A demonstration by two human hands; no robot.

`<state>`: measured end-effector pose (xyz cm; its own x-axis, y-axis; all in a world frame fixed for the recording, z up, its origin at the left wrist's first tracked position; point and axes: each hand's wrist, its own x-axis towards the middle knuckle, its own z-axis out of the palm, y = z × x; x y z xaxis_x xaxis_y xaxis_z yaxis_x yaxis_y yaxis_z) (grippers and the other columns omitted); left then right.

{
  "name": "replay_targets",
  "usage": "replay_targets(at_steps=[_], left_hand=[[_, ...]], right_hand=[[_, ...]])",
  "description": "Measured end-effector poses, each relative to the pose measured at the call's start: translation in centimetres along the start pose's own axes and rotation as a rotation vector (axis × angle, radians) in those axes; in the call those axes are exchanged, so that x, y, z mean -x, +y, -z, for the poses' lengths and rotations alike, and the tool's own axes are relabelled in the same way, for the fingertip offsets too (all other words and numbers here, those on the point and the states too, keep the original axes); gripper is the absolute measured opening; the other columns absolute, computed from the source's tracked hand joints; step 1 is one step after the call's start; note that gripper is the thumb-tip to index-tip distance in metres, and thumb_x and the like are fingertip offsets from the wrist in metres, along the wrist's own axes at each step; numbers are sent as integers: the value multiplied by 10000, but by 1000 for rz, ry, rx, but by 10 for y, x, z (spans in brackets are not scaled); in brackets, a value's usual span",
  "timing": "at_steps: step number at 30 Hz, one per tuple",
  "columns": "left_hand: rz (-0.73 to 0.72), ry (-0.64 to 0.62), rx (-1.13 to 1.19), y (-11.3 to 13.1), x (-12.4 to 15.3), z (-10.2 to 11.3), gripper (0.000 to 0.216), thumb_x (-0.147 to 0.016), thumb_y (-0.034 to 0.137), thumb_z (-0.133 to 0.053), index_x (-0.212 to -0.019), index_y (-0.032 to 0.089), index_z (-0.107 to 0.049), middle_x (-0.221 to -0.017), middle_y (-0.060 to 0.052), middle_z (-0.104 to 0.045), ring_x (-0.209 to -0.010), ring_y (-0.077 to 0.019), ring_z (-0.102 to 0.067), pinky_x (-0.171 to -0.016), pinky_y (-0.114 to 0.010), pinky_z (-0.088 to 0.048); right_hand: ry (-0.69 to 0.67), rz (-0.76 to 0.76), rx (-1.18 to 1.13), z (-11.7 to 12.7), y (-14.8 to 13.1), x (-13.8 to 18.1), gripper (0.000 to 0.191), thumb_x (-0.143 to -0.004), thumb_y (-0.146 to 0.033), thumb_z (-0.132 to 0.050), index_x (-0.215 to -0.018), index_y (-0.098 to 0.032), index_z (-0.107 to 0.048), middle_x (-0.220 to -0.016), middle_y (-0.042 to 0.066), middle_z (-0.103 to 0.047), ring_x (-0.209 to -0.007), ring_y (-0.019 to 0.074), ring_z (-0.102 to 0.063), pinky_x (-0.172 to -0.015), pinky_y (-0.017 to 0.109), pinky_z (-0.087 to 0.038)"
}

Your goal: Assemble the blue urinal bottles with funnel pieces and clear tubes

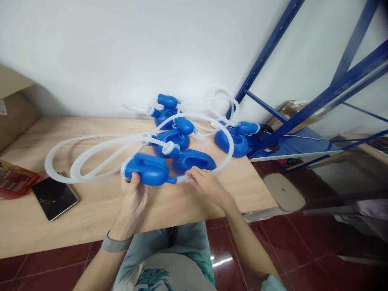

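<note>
My left hand grips a blue plastic pump bulb from below, just above the wooden table. My right hand pinches the end of a clear white tube where it meets the bulb's blue nozzle. The tube arcs up and over a pile of several more blue pump bulbs with tangled tubes behind. Long loops of clear tubing trail left across the table.
A black phone lies at the left near a red packet. A cardboard box stands at the far left. A blue metal rack rises on the right, with a beige stool on the red tile floor.
</note>
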<state>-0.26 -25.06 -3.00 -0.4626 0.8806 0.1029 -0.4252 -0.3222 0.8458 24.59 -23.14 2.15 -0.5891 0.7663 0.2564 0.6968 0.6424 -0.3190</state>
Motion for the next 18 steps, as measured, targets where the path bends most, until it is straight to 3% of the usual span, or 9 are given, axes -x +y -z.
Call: replay_targets(at_steps=[5, 11, 15, 18], left_hand=[[-74, -10, -22, 4, 0, -7, 669, -640, 660, -935, -1135, 270, -709, -1061, -35, -758, -1029, -226, -715, -919, -326, -580], [-143, -7, -19, 11, -9, 3, 719, -587, 560, -998, -1169, 307, -661, -1078, -8, -709, -983, -196, -696, -897, -328, -591], [-191, -94, -63, 15, -10, 8, 749, -583, 533, -1004, -1197, 335, -624, -1117, -49, -707, -1047, -269, -707, -907, -424, -620], [-206, -132, -88, 14, -7, 7, 826, -534, 550, -1021, -1200, 294, -604, -1123, -69, -699, -1048, -287, -716, -897, -420, -625]], right_hand=[[26, -33, -32, -3, -3, 1, 276, -1133, -328, -439, -1230, -221, -675, -1036, 43, -746, -834, 186, -704, -728, 303, -488], [105, -2, -61, 5, -1, 2, 322, -1137, -349, -418, -1240, -222, -696, -1058, 62, -742, -868, 186, -708, -736, 302, -515], [190, -13, -88, 6, -3, 1, 346, -1135, -348, -411, -1184, -207, -723, -1018, 86, -747, -886, 208, -702, -781, 330, -542], [258, -6, -121, 6, -8, 0, 348, -1132, -358, -417, -1174, -209, -728, -1024, 95, -752, -914, 222, -703, -818, 349, -551]])
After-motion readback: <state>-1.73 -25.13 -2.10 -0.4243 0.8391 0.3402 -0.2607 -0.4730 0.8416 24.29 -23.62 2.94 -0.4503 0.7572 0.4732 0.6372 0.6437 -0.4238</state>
